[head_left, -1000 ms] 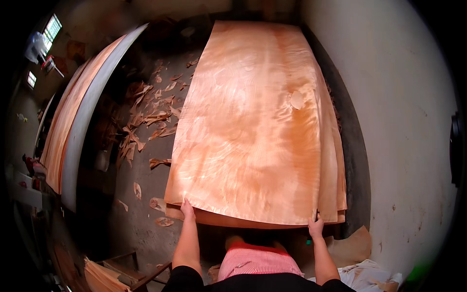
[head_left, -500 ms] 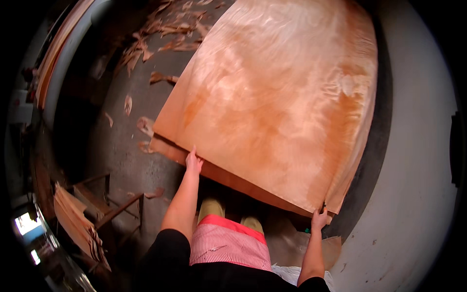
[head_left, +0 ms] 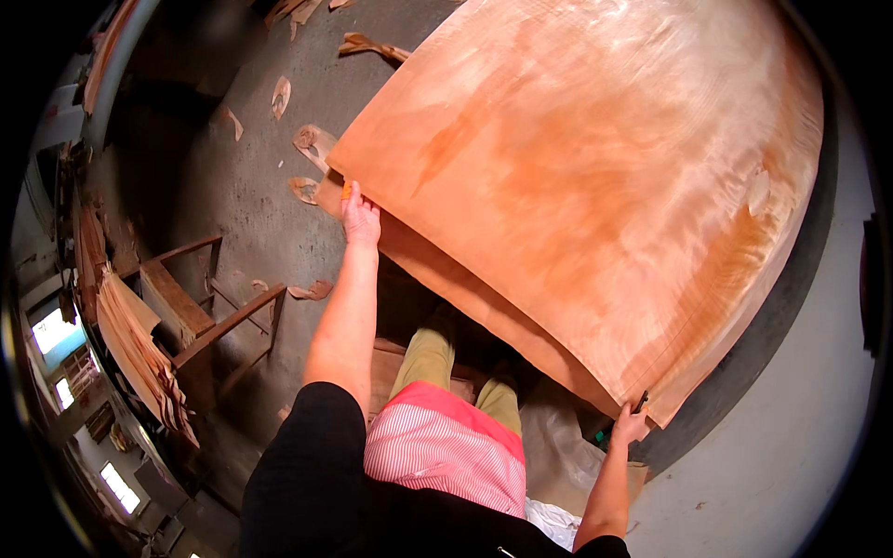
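Observation:
A large, thin sheet of wood veneer (head_left: 558, 205), orange-brown with pale wavy grain, lies over another sheet (head_left: 465, 293) whose near edge shows below it. My left hand (head_left: 361, 216) is closed on the sheet's near left corner, and a small orange thing shows at its fingertips. At the near right corner my right hand (head_left: 631, 426) is closed on the edge, with a short dark tool (head_left: 640, 402) sticking up from it; its kind is unclear. Between my hands the upper sheet's edge stands apart from the one below.
Veneer scraps (head_left: 314, 144) litter the grey floor (head_left: 251, 186) at left. A wooden frame (head_left: 228, 325) stands there, beside a bundle of veneer strips (head_left: 139, 353). A pale wall (head_left: 744, 474) curves along the right. Crumpled plastic (head_left: 563, 437) lies by my legs.
My left hand has slid leftward along the edge to the corner. The upper sheet's near edge has lifted, widening the gap below. My view has shifted, showing more of the left side.

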`<control>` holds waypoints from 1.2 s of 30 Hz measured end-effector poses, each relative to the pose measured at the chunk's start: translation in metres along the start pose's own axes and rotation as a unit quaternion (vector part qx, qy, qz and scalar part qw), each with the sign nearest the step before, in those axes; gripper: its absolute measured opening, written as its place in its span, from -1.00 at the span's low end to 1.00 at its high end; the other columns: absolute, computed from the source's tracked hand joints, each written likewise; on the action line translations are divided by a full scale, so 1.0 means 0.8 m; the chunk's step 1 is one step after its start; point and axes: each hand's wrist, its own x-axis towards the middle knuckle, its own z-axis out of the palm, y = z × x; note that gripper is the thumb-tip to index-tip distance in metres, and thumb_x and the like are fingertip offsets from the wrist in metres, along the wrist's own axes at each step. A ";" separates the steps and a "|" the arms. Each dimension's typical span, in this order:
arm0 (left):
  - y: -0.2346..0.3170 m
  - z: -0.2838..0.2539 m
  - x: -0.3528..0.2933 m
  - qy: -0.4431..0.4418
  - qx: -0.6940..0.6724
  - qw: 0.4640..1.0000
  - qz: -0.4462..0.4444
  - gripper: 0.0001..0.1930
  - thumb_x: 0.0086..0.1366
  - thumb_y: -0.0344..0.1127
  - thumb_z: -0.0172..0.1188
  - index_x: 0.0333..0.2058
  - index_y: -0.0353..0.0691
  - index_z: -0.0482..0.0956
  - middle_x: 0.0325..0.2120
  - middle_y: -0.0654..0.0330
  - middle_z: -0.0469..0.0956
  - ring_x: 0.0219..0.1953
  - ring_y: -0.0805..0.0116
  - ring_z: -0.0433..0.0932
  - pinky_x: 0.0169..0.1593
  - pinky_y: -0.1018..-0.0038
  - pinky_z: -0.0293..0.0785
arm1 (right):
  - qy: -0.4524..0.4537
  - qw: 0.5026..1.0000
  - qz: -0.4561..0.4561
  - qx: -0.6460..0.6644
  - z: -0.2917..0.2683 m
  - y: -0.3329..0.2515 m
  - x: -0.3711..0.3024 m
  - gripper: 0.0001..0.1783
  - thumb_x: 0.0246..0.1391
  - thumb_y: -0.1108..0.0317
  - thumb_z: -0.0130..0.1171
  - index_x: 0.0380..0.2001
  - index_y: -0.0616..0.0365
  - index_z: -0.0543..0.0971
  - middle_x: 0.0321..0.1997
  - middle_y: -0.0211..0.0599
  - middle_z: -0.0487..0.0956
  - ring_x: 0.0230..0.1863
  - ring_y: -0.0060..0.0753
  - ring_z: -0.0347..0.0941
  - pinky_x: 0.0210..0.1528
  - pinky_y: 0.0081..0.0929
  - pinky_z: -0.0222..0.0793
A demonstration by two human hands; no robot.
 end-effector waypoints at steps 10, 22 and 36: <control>0.007 0.001 0.051 -0.051 -0.114 0.991 -0.052 -0.56 0.08 -0.23 0.17 -0.08 -0.20 0.29 -0.14 0.21 0.38 -0.07 0.28 0.34 0.01 0.31 0.24 | 0.026 0.999 -0.016 0.020 0.025 -0.031 -0.004 -0.57 -0.11 0.14 0.05 -0.31 0.33 0.35 -0.46 -0.01 0.49 -0.37 -0.02 0.43 -0.34 -0.22 0.27; -0.043 -0.039 0.050 0.082 0.196 0.974 -0.083 -0.84 0.09 -0.27 0.17 -0.40 -0.20 0.44 -0.48 0.29 0.49 -0.49 0.47 0.47 -0.45 0.50 0.44 | 0.039 0.997 -0.025 -0.058 0.023 -0.023 -0.001 -0.49 -0.17 0.11 0.07 -0.23 0.30 0.36 -0.50 0.02 0.50 -0.41 0.07 0.43 -0.35 -0.13 0.28; -0.043 -0.033 0.049 0.145 0.255 0.941 -0.169 -0.80 0.11 -0.22 0.14 -0.34 -0.16 0.39 -0.50 0.32 0.42 -0.51 0.45 0.38 -0.39 0.45 0.41 | 0.016 0.994 0.023 -0.109 0.027 -0.021 0.015 -0.50 -0.17 0.08 0.06 -0.19 0.21 0.39 -0.38 0.02 0.51 -0.32 0.04 0.42 -0.28 -0.17 0.29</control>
